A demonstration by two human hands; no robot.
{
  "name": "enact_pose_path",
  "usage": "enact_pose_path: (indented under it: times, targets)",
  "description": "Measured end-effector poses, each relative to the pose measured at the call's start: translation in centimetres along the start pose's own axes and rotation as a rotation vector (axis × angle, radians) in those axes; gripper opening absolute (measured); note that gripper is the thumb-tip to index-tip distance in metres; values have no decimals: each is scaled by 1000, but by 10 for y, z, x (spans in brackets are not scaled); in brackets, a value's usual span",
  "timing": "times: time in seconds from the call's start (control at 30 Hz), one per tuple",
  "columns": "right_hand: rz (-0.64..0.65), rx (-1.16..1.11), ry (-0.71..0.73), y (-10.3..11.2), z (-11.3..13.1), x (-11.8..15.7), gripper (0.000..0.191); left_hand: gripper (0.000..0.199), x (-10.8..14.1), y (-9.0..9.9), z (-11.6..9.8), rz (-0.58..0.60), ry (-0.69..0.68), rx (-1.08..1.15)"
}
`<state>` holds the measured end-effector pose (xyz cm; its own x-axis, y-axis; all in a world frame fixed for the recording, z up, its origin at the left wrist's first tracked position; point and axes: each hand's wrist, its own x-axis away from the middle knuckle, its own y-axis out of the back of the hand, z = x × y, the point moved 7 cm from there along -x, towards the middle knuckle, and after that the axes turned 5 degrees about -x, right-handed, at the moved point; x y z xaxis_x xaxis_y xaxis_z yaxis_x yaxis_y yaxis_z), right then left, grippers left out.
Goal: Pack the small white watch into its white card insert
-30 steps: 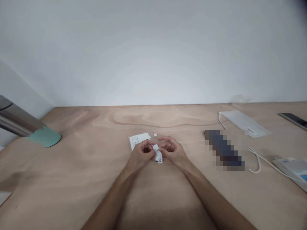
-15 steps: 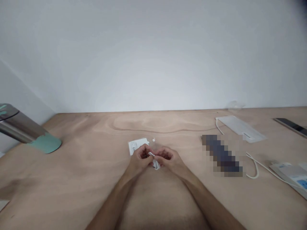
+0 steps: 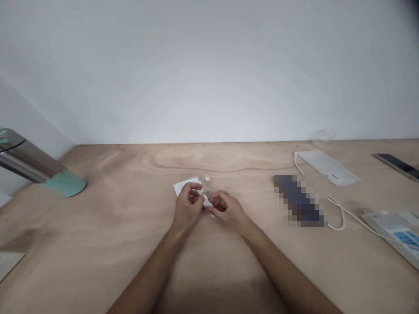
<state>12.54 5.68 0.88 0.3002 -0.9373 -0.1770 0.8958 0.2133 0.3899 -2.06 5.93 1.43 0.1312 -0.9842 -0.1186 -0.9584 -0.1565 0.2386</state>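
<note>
A small white strip-like piece point(image 3: 207, 202) is between my two hands, low over the table; its exact kind cannot be made out. My right hand point(image 3: 228, 208) pinches its right end between thumb and fingers. At its left end, the thumb of my left hand point(image 3: 188, 207) presses it against the curled fingers, with the index finger lifted off. Just beyond my left hand lies a white printed card or packet point(image 3: 187, 183), partly covered by the fingers. A small clear, shiny bit point(image 3: 207, 178) rests beyond the hands.
To the left stands a steel and mint-green bottle point(image 3: 67, 183). On the right are a blurred-out dark object point(image 3: 299, 200), a white cable point(image 3: 343, 218), a translucent white sleeve point(image 3: 330, 168), a phone-like dark slab point(image 3: 397, 165) and a blue-printed packet point(image 3: 401, 237). A wall rises behind the table.
My left index finger has lifted away from the white piece, which was looped and now looks flatter and turned. The whole scene sits slightly higher in view.
</note>
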Motion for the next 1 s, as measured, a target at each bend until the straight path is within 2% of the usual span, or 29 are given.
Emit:
enact_pose_path:
  times: [0.1,0.17,0.3,0.4,0.53,0.67,0.8,0.87,0.93,1.0]
  targets:
    - [-17,271,159,1,14,2,12,15,-1,10,0,-121,-39,-92]
    - [-16,384,206,1,21,4,10,15,-2,13,-1,-143,-71,-157]
    - [30,547,216,-3,29,8,20,14,-1,14,-3,-146,-124,-241]
    - [60,661,207,-7,33,12,29,14,-1,15,1,-141,-91,-233]
    - [40,719,206,-11,31,14,21,14,-1,16,8,-121,-14,-112]
    - [-46,650,214,-8,23,12,16,11,-2,15,12,-96,45,41]
    - [-189,438,232,5,23,11,16,13,-3,9,11,-33,51,161]
    - [-293,294,174,17,22,12,16,15,-2,5,6,13,9,170]
    - [-379,131,55,27,14,13,19,20,0,-1,-1,92,-45,147]
    - [-413,-17,-50,31,6,14,23,28,4,-8,-7,188,-86,102]
